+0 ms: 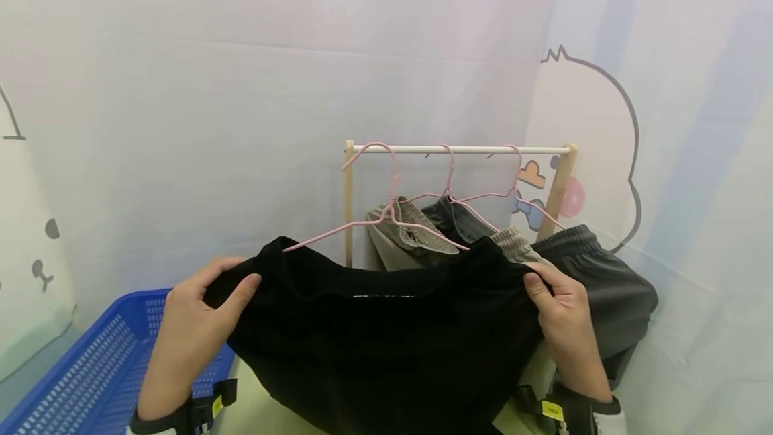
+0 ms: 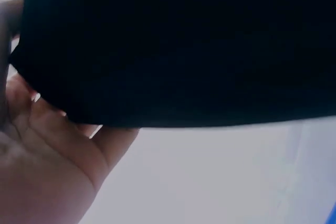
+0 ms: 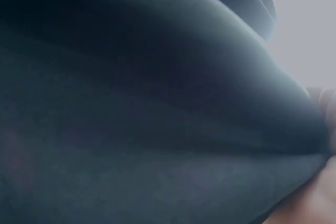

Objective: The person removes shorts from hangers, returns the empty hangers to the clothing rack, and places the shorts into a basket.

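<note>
A black garment [image 1: 386, 348] with a wide top opening spreads across the front of the head view. Inside that opening sit the arms of a pink hanger [image 1: 338, 227], whose hook overlaps the rack's rod in this view. My left hand [image 1: 205, 301] pinches the garment's upper left edge, thumb in front. At the opposite upper edge, my right hand [image 1: 561, 311] pinches the cloth the same way. Dark cloth fills most of both wrist views. The left palm [image 2: 52, 166] shows below the cloth, while only a bit of the right hand [image 3: 310, 203] appears at the right edge.
Behind the garment stands a small rack with a white rod [image 1: 477, 150] and wooden posts [image 1: 348, 207]. Beige shorts [image 1: 386, 240] and dark grey shorts [image 1: 616, 287] hang there on pink hangers. A blue plastic basket [image 1: 90, 361] stands at the left, on or beside a pale green surface [image 1: 260, 401].
</note>
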Tool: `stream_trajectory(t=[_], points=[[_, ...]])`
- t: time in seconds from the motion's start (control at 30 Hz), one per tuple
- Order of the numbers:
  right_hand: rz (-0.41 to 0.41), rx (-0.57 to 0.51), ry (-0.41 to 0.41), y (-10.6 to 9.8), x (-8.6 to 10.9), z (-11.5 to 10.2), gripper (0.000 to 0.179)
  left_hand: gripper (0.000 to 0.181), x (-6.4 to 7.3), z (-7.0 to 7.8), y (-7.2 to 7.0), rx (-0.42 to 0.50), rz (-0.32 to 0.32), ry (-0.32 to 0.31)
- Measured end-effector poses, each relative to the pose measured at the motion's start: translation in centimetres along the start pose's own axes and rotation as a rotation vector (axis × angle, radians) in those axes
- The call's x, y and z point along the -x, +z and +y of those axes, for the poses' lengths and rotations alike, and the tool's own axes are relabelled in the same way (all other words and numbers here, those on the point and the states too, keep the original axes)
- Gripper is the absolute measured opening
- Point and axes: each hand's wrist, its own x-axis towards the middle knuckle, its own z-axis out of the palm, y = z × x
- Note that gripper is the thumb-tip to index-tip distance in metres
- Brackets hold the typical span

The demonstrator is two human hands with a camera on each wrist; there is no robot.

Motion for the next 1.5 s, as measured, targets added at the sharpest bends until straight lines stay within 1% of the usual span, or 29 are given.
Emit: stream_trajectory(t=[0.1,0.17,0.23,0.3,0.37,0.53,0.6,0.77,0.9,1.07,1.13,1.2,1.3,1.37,1.5], points=[[-0.017,0.039,0.012,0.8,0.0,0.3,0.018,0.03,0.4,0.0,-1.0,-0.069,0.008,0.013],[-0.042,0.076,0.016,1.3,0.0,0.4,0.018,0.029,0.6,0.0,-1.4,-0.101,0.027,0.036],[-0.071,0.119,0.012,1.8,0.0,0.5,0.018,0.026,0.7,-0.1,-1.8,-0.122,0.043,0.055],[-0.096,0.167,0.004,2.1,0.0,0.5,0.017,0.023,0.7,-0.2,-1.9,-0.14,0.047,0.071],[-0.113,0.193,0.009,2.3,-0.1,0.5,0.017,0.02,0.6,-0.4,-1.9,-0.142,0.04,0.078],[-0.134,0.219,0.037,2.3,-0.2,0.7,0.017,0.018,0.3,-0.8,-1.4,-0.137,0.007,0.064],[-0.143,0.232,0.033,2.4,-0.3,1.0,0.016,0.019,0.2,-1.0,-1.3,-0.136,-0.015,0.051],[-0.16,0.255,0.026,2.8,-0.5,2.0,0.017,0.019,0.1,-1.5,-1.0,-0.131,-0.054,0.042],[-0.186,0.281,0.047,3.0,-0.5,2.6,0.019,0.015,0.3,-2.0,-0.9,-0.131,-0.043,0.047],[-0.22,0.304,0.063,3.2,-0.3,2.7,0.017,0.012,0.7,-2.3,-0.9,-0.124,-0.005,0.056],[-0.227,0.329,0.04,3.2,-0.2,2.7,0.017,0.012,0.8,-2.3,-0.8,-0.121,0.008,0.07],[-0.225,0.381,-0.013,3.4,-0.2,2.8,0.017,0.012,0.8,-2.4,-0.8,-0.116,0.008,0.078],[-0.202,0.471,-0.102,3.8,-0.1,3.1,0.017,0.012,0.8,-2.4,-0.5,-0.111,-0.005,0.086],[-0.183,0.525,-0.139,4.2,-0.1,3.3,0.017,0.013,0.8,-2.5,-0.5,-0.109,-0.025,0.081],[-0.166,0.58,-0.135,5.1,0.4,3.5,0.017,0.013,0.7,-2.3,-0.4,-0.105,-0.089,0.067]])
